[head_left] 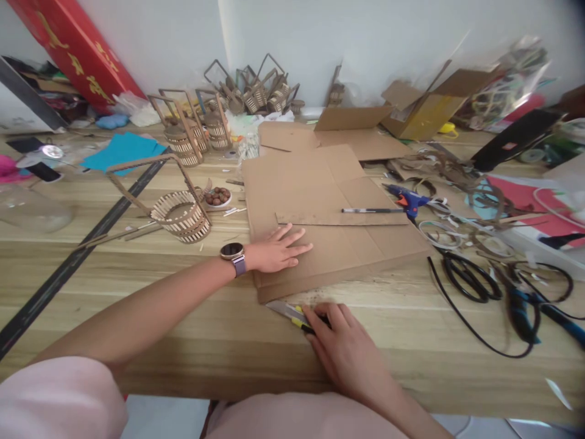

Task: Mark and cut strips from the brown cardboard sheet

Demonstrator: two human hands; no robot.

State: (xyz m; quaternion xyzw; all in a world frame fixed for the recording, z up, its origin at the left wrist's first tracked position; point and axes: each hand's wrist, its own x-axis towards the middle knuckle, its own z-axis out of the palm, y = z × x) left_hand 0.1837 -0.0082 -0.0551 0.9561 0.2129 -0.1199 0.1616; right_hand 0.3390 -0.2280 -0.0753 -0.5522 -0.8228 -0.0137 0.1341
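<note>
**Head view: cardboard sheet (338,256) under L hand (276,249), utility knife (299,320) in R hand (342,344)**

Our sheet lies flat on the wooden table (183,317), right in front of us. We judge it light & fairly stiff, easy to bend at its creases & dent at corners; matte face, so prob. little slip. Best hold: flat palm, or a pinch at an edge. Our L hand lies palm down by the left edge, fingers apart, clamped on nothing. Our R hand is curled round the knife's yellow/black handle, blade out, by the sheet's near-left corner; can't tell if the tip touches. Knife prob. light & rigid; hold by handle only, b/c blade's thin & likely sharp. On the sheet: narrow, straight-edged cardboard strip (315,218) + slim dark pen (372,211), smooth, may roll. Off left: round slatted basket (187,227) w/ tall angular handle, prob. fragile.
</note>
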